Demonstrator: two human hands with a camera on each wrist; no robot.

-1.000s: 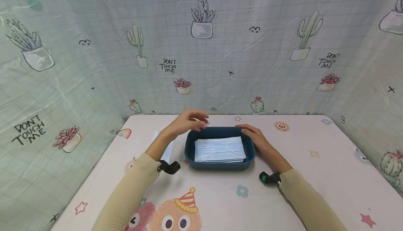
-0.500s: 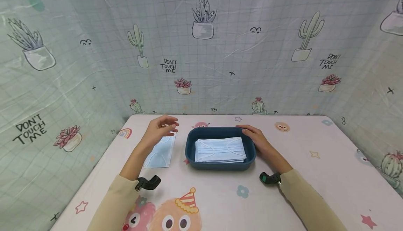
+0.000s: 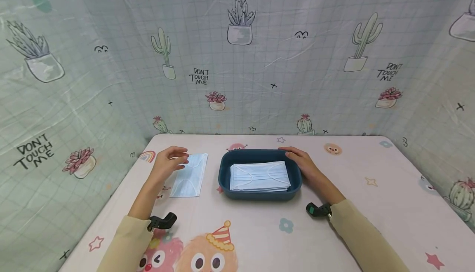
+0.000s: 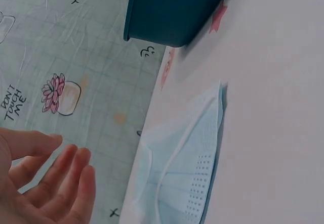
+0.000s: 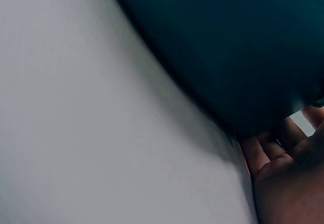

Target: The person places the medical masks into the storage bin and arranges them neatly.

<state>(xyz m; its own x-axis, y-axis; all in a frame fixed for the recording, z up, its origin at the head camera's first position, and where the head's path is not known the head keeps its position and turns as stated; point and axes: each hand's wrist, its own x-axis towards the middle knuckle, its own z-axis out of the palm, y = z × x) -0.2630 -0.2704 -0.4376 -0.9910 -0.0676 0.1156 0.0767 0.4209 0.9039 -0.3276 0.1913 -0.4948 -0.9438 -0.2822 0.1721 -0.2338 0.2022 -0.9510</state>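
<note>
A dark blue plastic bin [image 3: 256,196] stands mid-table, with a stack of light blue face masks [image 3: 261,176] lying flat inside. My right hand [image 3: 305,167] holds its far right corner, thumb at the rim and fingers along the outside wall. In the right wrist view, those fingers [image 5: 255,153] are bent against the bin, partly hidden by it. Left of the bin, a smaller pile of face masks [image 3: 189,181] lies on the table, ear loops up. My left hand [image 3: 168,165] hovers at that pile's left edge, its fingers loosely bent and holding nothing.
A white table cover [image 3: 252,230] with cartoon prints lies under everything. Behind and at both sides hangs a pale curtain [image 3: 274,57] printed with cacti. Each wrist carries a small black camera [image 3: 163,221].
My left hand has moved left and nearer, away from the bin and past the loose masks, uncovering them. My right hand and the bin have stayed put.
</note>
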